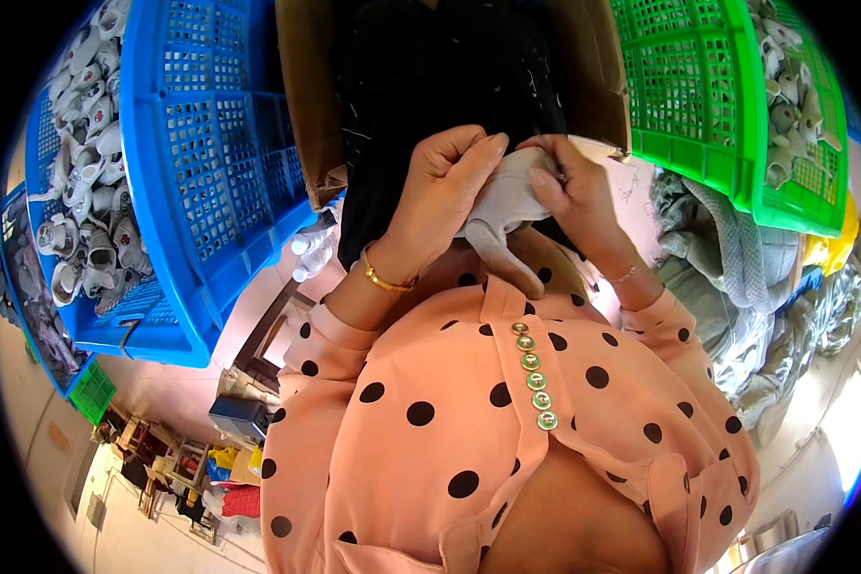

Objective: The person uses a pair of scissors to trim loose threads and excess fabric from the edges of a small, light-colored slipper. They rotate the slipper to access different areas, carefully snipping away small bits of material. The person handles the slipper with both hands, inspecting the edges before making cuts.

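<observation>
A grey cloth piece point(509, 196), like an unstuffed plush toy skin with a long narrow limb or tail hanging down, is held up before my chest. My left hand point(450, 187) is closed with its thumb pressed on the fingers at the piece's left edge. On the other side, my right hand point(579, 191) pinches the cloth, its thumb lying over the top and the fingers partly hidden behind. Seams cross the piece, and its far side is out of sight.
A blue plastic crate point(215, 163) stands at the left, with many grey plush pieces point(91, 182) beside it. A green crate point(689, 105) is at the right, above bundles of grey cloth point(737, 249). Cardboard point(311, 96) flanks my dark-clothed lap point(440, 77).
</observation>
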A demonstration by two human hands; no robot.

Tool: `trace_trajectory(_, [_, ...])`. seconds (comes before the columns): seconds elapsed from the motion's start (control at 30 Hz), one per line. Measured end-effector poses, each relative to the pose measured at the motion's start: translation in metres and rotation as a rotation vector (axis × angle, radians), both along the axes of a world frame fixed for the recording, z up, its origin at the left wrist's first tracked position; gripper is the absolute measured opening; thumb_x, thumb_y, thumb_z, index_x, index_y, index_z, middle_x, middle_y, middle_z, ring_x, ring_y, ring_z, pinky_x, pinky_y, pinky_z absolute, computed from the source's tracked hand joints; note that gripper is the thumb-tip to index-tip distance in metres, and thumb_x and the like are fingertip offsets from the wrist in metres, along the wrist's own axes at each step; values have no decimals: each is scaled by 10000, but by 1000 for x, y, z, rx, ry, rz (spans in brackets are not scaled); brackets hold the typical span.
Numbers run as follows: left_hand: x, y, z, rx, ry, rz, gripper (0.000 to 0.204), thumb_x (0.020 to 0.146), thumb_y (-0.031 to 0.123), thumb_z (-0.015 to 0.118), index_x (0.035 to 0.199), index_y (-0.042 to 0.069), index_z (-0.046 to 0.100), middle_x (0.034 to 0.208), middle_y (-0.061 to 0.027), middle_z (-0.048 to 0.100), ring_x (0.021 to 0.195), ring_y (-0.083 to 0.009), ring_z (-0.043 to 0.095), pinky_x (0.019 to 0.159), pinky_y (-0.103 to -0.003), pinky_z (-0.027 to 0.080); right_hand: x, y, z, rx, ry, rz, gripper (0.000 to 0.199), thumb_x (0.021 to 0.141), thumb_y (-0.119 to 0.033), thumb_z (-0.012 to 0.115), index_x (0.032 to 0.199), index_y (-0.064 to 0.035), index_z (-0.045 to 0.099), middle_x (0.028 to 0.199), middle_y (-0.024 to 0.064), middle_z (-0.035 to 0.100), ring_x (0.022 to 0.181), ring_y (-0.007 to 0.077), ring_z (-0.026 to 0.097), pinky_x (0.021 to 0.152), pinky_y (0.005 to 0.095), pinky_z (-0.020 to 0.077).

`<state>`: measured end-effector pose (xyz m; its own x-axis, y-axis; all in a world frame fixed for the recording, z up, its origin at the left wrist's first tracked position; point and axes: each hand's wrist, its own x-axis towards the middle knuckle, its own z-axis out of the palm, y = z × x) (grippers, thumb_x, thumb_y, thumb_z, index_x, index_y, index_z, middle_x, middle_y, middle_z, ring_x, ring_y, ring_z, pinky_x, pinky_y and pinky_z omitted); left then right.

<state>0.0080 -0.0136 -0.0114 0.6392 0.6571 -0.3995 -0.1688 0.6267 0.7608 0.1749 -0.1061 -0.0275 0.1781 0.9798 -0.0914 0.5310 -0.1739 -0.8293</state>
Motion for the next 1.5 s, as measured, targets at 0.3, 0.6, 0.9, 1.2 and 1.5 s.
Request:
trace_trajectory(0.3, [3,-19,-29,25,19,67,386,1005,177,538,634,112,452,593,94,381,556,6,295,471,-200,246,38,11,27,-89,-415,327,440,954,-480,514,899,-49,579,679,128,637,646,335,636,556,407,482])
trace_trajectory(0.6, [3,-21,-28,98,46,16,372,1006,166,538,650,98,453,592,96,369,553,5,297,470,-199,258,30,45,57,-202,-668,661,445,901,-470,567,751,-62,665,596,127,593,593,321,611,537,399,467])
trace_trajectory(0.9, [-28,2,-22,969,531,63,61,872,91,647,932,98,653,954,-69,585,925,-209,512,809,-321,406,24,49,40,-76,-772,650,429,906,-454,571,733,-66,626,559,129,559,550,313,597,491,388,450])
trace_trajectory(1.2, [-77,-38,18,994,598,-249,285,745,163,773,1018,114,706,991,-80,665,1103,-269,518,1006,-414,303,17,39,22,-15,-644,391,442,909,-485,581,751,-72,567,543,91,566,502,294,588,449,367,431])
trace_trajectory(1.5, [-60,-49,18,1186,616,-90,166,733,94,786,889,94,727,841,-34,675,942,-237,594,1021,-461,346,15,19,71,-9,-563,570,488,881,-540,585,748,-71,561,522,72,547,496,269,582,450,330,427])
